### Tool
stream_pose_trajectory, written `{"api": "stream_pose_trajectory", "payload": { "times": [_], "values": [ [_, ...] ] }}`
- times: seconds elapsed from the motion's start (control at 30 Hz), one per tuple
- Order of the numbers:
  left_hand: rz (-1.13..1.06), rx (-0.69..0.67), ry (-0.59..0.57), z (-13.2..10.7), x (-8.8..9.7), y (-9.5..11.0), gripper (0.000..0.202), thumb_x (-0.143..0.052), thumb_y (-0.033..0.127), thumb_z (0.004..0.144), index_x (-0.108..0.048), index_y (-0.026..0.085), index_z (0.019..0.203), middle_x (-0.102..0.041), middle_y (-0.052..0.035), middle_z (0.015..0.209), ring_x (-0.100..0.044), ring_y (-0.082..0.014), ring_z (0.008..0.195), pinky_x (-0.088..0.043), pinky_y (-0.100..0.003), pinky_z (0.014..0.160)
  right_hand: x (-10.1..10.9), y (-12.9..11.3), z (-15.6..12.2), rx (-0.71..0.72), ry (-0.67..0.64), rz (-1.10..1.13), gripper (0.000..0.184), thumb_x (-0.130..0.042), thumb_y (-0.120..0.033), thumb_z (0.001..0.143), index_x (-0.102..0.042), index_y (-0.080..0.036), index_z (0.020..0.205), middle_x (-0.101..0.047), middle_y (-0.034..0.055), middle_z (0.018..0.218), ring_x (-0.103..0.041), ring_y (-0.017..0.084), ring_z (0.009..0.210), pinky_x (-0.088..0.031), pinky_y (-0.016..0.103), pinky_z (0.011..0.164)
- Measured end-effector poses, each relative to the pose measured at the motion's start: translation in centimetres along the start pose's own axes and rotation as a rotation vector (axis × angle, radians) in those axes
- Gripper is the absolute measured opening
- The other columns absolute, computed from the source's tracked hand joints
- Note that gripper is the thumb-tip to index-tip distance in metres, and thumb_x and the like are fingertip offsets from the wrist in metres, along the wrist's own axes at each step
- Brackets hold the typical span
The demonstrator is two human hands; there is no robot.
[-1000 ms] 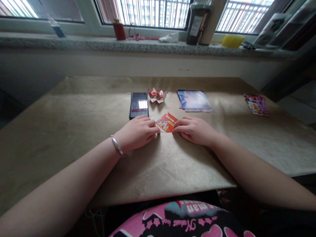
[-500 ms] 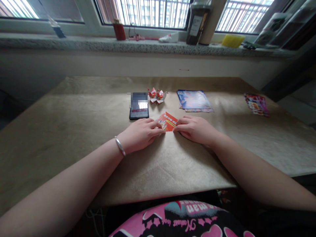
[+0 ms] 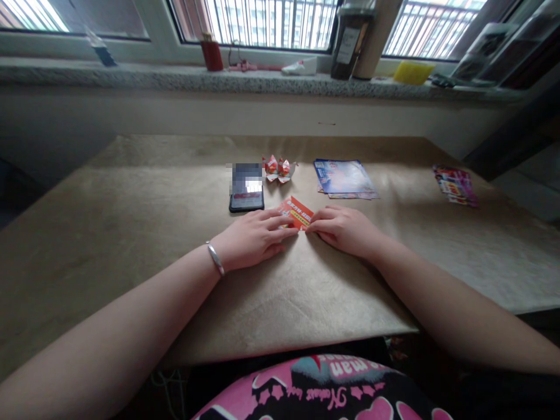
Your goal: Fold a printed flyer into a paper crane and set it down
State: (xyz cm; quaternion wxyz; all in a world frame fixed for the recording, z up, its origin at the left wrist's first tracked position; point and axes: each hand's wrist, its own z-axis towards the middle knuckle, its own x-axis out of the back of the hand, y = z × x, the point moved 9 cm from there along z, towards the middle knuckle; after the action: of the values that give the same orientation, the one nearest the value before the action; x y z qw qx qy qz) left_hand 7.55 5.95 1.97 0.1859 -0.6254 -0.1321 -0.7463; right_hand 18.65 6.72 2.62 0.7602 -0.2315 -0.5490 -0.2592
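An orange-red printed sheet of paper (image 3: 299,212), apparently folded, lies on the table between my hands. My left hand (image 3: 259,236) rests over its left part, fingers stretched out and lying flat. At the lower right edge of the paper, my right hand (image 3: 343,230) has thumb and fingers pinched together on it. Beyond my left hand lies a dark phone (image 3: 247,201) with a lit screen. Two small folded paper figures (image 3: 279,169) in red and white stand to the right of the phone.
A stack of blue-edged printed sheets (image 3: 346,177) lies behind my right hand. Farther right are pink-red printed papers (image 3: 455,185) on the table (image 3: 131,198). The stone windowsill (image 3: 166,79) holds a red container (image 3: 212,53), a dark jar (image 3: 347,44) and a yellow object (image 3: 413,72).
My left fingers have straightened and slid right along the paper's near edge. The paper has turned slightly clockwise. My right hand has barely moved.
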Motion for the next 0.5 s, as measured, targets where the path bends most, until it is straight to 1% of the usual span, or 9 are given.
{"api": "stream_pose_trajectory", "payload": {
  "times": [0.07,0.2,0.37,0.5],
  "values": [
    [-0.024,0.007,-0.015,0.0,-0.3,0.0,0.042,-0.045,0.035,0.093,-0.045,0.023,0.134,-0.051,-0.0049,0.135,-0.043,-0.0233,0.125,-0.037,-0.041,0.104,-0.1,-0.2,0.3,-0.003,0.007,-0.005,0.027,-0.047,-0.017,0.089,-0.071,-0.025,0.099,-0.069,0.0047,0.095,-0.058,0.017,0.087,-0.043,0.027,0.072],
    [-0.049,0.037,-0.021,0.2,-0.4,-0.1,0.042,-0.044,0.036,0.093,-0.047,0.022,0.132,-0.052,-0.0043,0.135,-0.044,-0.024,0.124,-0.037,-0.042,0.104,0.1,-0.1,0.4,-0.001,0.005,-0.012,0.027,-0.048,-0.016,0.087,-0.071,-0.026,0.097,-0.069,0.0042,0.093,-0.058,0.017,0.086,-0.042,0.027,0.072],
    [-0.066,0.04,-0.011,0.3,-0.1,0.0,0.04,-0.046,0.032,0.092,-0.049,0.019,0.129,-0.053,-0.0054,0.133,-0.046,-0.0239,0.122,-0.037,-0.041,0.105,0.6,0.9,-0.2,-0.016,-0.037,-0.017,0.024,-0.052,-0.015,0.083,-0.073,-0.025,0.087,-0.069,0.0024,0.093,-0.06,0.015,0.082,-0.041,0.026,0.069],
    [-0.083,0.036,-0.006,0.2,0.0,0.0,0.039,-0.047,0.033,0.091,-0.05,0.019,0.128,-0.053,-0.0066,0.132,-0.047,-0.0234,0.121,-0.039,-0.041,0.104,0.8,2.0,-0.8,-0.047,-0.079,-0.001,0.026,-0.053,-0.011,0.077,-0.073,-0.025,0.083,-0.07,0.0006,0.092,-0.062,0.015,0.079,-0.041,0.026,0.067]
  ]
}}
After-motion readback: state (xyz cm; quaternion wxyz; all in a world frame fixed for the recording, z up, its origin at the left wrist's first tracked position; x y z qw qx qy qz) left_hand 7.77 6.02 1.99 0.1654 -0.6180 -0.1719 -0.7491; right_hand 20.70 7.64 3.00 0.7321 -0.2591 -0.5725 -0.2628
